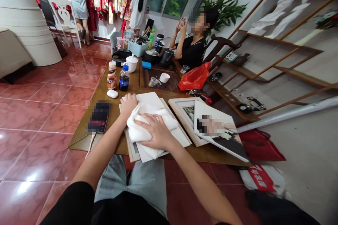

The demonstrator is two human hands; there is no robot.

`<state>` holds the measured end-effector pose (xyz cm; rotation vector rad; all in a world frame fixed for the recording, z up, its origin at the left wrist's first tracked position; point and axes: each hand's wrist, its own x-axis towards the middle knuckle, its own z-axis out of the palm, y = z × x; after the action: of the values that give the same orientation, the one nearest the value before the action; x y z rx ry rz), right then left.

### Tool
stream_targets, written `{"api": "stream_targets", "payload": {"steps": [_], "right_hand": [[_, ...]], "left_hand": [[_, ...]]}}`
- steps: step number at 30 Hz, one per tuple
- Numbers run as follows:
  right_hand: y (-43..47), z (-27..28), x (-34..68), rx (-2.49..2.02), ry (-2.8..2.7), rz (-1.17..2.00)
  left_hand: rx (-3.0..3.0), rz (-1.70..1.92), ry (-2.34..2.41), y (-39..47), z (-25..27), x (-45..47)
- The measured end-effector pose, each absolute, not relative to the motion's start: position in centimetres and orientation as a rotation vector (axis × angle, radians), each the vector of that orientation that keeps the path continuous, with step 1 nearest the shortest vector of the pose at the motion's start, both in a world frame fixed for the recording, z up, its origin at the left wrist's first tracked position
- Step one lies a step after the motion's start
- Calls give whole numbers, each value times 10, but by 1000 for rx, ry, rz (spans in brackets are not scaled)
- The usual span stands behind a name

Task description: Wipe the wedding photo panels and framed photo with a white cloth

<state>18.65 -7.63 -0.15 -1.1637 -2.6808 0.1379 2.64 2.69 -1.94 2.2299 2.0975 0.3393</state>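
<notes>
My right hand [155, 132] presses on a bunched white cloth [138, 126], its fingers spread over the folds. Under the cloth lies a flat white panel [150, 98], which sits on a light wooden frame [133, 153] at the table's near edge. My left hand [129, 104] rests at the panel's upper left corner with fingers stretched out, beside the cloth. To the right are another light frame [175, 107] with a picture in it and, overlapping it, a tilted photo panel [232, 144].
Left on the table [76, 140] lie a phone [99, 116] with a cable and a white earbud case [112, 94]. Beyond stand a coffee bottle [111, 77], a cola bottle [124, 79] and a lidded white cup [131, 64]. A red bag [195, 77] lies near a seated person [192, 47].
</notes>
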Motion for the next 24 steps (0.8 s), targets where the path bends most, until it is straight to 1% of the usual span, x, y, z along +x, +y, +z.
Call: {"api": "stream_targets", "payload": {"steps": [2,8,11,13,16,21,24], "right_hand": [[-70,0,191,-1194,-2692,147],[-35,-2,228,-1705,-2340,35],[-20,0,235,-1845,-2217,37],[-15,1,232,-1825,-2257,3],[-12,4,223,-1638,-2433,-52],[-6,4,220,-1273,-2665,45],[2,1,223,-1363,-2608,59]], "left_hand": [[2230,341,2096,27,-19,26],[2232,428,2081,25,-23,28],[2229,433,2076,26,-25,28],[2238,434,2074,26,-24,28],[2245,425,2073,25,-22,28],[2264,378,2026,23,-17,25],[2262,372,2018,25,-19,24]]}}
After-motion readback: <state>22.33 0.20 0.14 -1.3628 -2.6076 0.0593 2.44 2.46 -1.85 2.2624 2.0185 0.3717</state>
